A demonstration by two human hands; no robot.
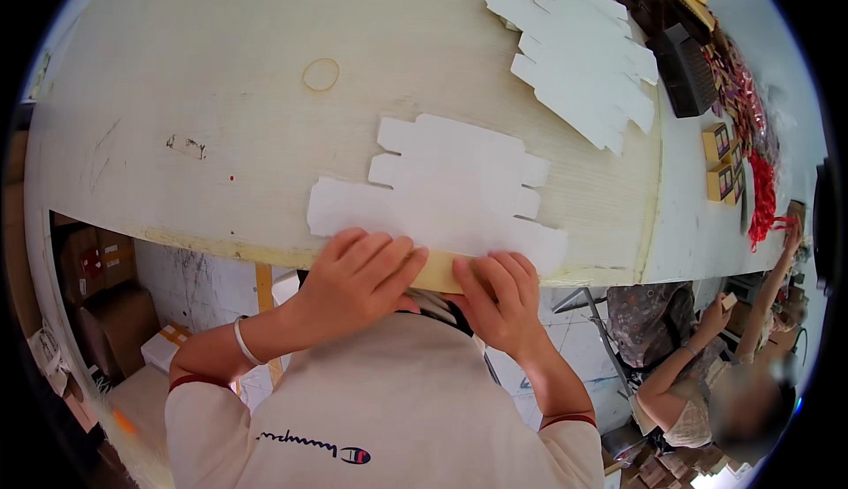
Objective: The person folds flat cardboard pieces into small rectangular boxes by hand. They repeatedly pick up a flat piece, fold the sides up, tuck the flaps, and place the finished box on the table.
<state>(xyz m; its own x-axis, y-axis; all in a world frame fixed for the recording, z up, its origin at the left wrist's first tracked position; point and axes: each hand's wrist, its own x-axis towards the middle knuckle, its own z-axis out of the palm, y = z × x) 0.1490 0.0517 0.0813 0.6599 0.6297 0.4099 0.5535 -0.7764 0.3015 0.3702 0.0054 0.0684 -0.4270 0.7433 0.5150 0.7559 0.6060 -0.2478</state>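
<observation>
The flat white box blank (442, 190) is being creased; left hand (358, 275) and right hand (496, 295), fingers flat, unclenched, should be pressing evenly along the table edge (203, 243).

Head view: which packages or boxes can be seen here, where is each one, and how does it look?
Flat white die-cut carton blank: near table edge, under both hands, unfolded, notched outline.
Stack of white carton blanks: far right of the table, fanned out.
Small yellow boxes: right table, upright, dark picture panels.
Dark trays: top right, rectangular, black.
Brown cardboard boxes: under the table, left.
</observation>
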